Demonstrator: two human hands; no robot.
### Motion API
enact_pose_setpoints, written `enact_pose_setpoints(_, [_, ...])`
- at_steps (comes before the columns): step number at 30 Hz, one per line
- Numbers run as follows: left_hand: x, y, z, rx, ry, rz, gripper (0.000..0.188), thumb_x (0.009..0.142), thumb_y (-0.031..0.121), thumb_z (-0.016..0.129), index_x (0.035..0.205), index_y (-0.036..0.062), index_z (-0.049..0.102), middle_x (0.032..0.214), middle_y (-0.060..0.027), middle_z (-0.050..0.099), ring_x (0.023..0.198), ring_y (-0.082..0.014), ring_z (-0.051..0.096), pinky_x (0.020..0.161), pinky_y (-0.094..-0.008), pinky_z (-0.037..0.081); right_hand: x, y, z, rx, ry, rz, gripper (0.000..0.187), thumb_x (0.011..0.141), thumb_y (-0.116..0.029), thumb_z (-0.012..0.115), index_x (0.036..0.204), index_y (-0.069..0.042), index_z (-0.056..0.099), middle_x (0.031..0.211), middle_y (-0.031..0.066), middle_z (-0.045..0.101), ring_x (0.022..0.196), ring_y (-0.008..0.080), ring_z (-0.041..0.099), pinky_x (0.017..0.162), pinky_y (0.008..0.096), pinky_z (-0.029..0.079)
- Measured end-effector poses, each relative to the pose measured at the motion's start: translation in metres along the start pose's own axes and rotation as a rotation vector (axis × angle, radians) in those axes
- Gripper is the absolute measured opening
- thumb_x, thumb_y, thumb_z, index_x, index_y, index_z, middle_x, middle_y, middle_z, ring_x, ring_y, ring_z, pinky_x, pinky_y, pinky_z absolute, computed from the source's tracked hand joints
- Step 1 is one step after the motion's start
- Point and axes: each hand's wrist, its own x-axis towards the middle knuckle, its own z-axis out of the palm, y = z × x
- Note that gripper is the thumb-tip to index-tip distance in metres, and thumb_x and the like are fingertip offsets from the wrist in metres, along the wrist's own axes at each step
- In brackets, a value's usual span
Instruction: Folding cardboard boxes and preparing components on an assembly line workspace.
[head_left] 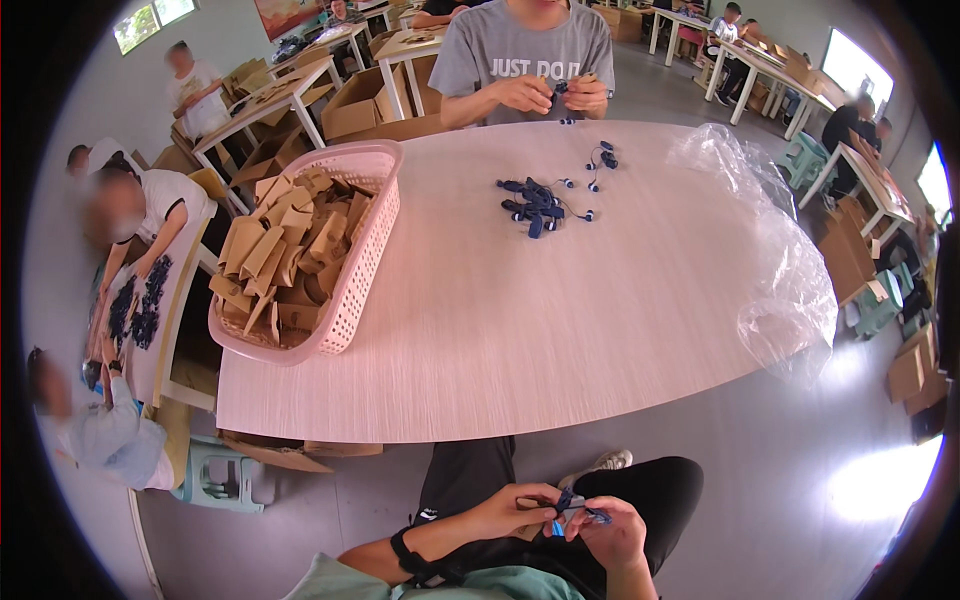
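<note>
Above my lap, off the near edge of the table, my left hand (pixel 517 510) and my right hand (pixel 614 532) pinch a dark blue earphone cable (pixel 598 516) between them. The fingers of both hands are closed on it. Brown cardboard shows by my left fingers, and a small bright blue bit shows between the hands; its kind is too small to tell. A pile of similar dark blue earphones (pixel 537 208) lies on the far half of the table, with several earbuds spread to its right.
A pink plastic basket (pixel 372 240) full of folded brown cardboard pieces (pixel 290 240) stands at the table's left. Crumpled clear plastic (pixel 780 270) hangs over its right edge. Opposite, a person in a grey shirt (pixel 530 60) handles a small dark item. A green stool (pixel 222 475) stands at lower left.
</note>
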Motion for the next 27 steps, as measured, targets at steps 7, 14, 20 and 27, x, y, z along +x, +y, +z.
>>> enact_pose_setpoints(7, [-0.002, 0.004, -0.008, -0.103, 0.024, -0.015, 0.02, 0.1, 0.007, 0.058, 0.119, 0.0004, 0.059, 0.106, -0.0088, 0.065, 0.093, -0.0167, 0.065, 0.084, -0.0316, 0.051, 0.008, 0.003, -0.002, -0.423, 0.056, -0.115, 0.031, 0.094, -0.017, 0.065, 0.113, 0.007, 0.066, 0.088, 0.0227, 0.071, 0.079, 0.0305, 0.07, 0.074, 0.0425, 0.056])
enact_pose_setpoints(14, [-0.004, 0.007, -0.005, -0.087, 0.066, 0.022, 0.026, 0.096, 0.003, 0.065, 0.121, 0.0027, 0.057, 0.107, -0.0081, 0.065, 0.092, -0.0159, 0.064, 0.084, -0.0311, 0.052, 0.012, -0.006, 0.005, -1.014, 0.123, -0.143, 0.026, 0.094, -0.019, 0.064, 0.091, 0.007, 0.066, 0.078, 0.0132, 0.068, 0.069, 0.0205, 0.066, 0.068, 0.0321, 0.053])
enact_pose_setpoints(20, [-0.013, 0.008, 0.003, -0.037, 0.075, 0.048, 0.03, 0.097, 0.009, 0.067, 0.125, 0.0044, 0.058, 0.103, -0.0016, 0.065, 0.09, -0.0085, 0.06, 0.077, -0.0244, 0.049, 0.015, -0.007, 0.017, -1.448, -0.099, -0.359, 0.016, 0.088, -0.012, 0.066, 0.084, 0.003, 0.063, 0.071, 0.0143, 0.06, 0.06, 0.0276, 0.06, 0.057, 0.0336, 0.046])
enact_pose_setpoints(27, [-0.027, 0.008, 0.011, 0.017, 0.111, 0.062, 0.026, 0.101, 0.014, 0.061, 0.125, 0.0043, 0.058, 0.1, -0.0014, 0.064, 0.089, -0.0069, 0.06, 0.072, -0.0223, 0.046, 0.005, -0.002, 0.03, -1.502, -0.114, -0.389, 0.012, 0.081, -0.007, 0.072, 0.079, 0.0, 0.061, 0.073, 0.0142, 0.061, 0.061, 0.0333, 0.056, 0.056, 0.0377, 0.044])
